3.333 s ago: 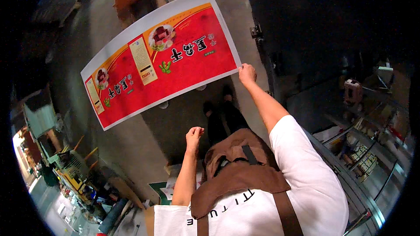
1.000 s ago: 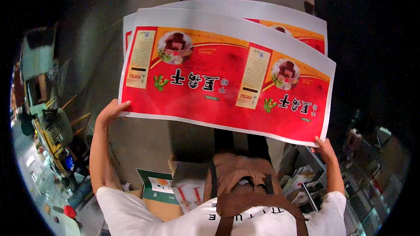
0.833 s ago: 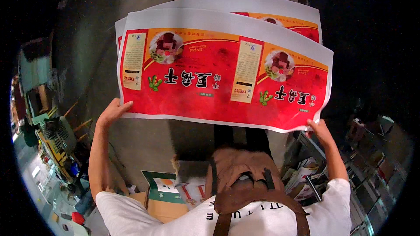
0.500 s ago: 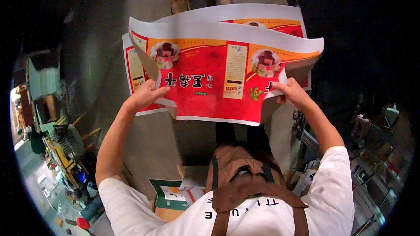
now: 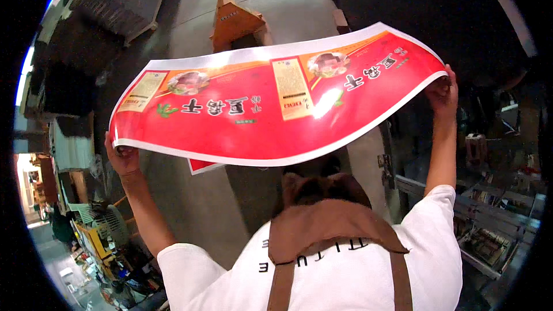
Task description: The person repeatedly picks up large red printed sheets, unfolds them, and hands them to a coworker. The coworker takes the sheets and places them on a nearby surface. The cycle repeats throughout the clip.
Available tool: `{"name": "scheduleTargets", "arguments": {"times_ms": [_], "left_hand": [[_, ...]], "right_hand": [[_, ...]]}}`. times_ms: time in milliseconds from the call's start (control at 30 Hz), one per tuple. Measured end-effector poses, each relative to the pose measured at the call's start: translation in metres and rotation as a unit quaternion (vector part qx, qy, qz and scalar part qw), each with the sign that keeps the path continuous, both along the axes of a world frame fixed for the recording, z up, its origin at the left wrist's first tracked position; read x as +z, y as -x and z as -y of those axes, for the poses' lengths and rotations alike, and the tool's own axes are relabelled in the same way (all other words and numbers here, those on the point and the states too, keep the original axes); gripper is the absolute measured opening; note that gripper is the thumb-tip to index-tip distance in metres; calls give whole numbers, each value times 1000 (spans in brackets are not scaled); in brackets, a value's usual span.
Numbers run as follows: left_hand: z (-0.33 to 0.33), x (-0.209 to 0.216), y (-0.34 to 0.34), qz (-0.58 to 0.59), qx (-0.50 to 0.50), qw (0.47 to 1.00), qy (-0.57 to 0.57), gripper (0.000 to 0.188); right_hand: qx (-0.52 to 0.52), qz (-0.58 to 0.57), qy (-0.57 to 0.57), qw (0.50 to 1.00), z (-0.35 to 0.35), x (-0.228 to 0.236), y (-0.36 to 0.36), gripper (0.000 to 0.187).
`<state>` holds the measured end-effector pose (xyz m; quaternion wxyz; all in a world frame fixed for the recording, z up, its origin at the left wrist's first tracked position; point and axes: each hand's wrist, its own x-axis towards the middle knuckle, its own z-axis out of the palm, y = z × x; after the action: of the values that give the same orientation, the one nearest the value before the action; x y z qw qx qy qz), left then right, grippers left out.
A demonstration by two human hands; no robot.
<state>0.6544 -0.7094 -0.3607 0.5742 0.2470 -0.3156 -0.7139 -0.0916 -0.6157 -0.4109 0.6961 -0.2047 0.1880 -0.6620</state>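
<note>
A large printed sheet (image 5: 230, 135), red and orange with a white border and food pictures, is stretched wide in front of me. Its near edge sags in a curve, and light glares off the glossy print. My left hand (image 5: 123, 158) grips the near left corner, thumb on top and the other fingers underneath. At the near right corner, my right hand (image 5: 443, 97) pinches the sheet, its fingers partly hidden by it. Below the held sheet, the red corner of another sheet (image 5: 201, 166) peeks out; the rest of that one is covered.
An orange pallet jack (image 5: 235, 20) with a dark handle stands on the grey floor beyond the sheet. Tall stacks of sheets on a pallet (image 5: 124, 3) rise at the far left. Cluttered tools and a yellow item (image 5: 95, 242) lie at left; metal framework (image 5: 484, 253) stands at right.
My hands have moved far apart, from the folded-in sides to the outer corners. The sheet, buckled before, is now spread out and covers most of the one beneath. My view has shifted.
</note>
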Motion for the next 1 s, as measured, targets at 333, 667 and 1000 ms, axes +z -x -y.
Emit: {"name": "scheduleTargets", "arguments": {"times_ms": [333,667,1000], "left_hand": [[-69,-49,6,158,173,950,-208,33],[-45,29,141,496,-188,844,-75,32],[-68,99,308,611,-432,653,115,41]], "right_hand": [[-246,-164,-279,914,-101,-26,-46,32],[-203,-152,-294,922,-50,44,-137,25],[-2,-387,-186,903,-144,42,-206,46]]}}
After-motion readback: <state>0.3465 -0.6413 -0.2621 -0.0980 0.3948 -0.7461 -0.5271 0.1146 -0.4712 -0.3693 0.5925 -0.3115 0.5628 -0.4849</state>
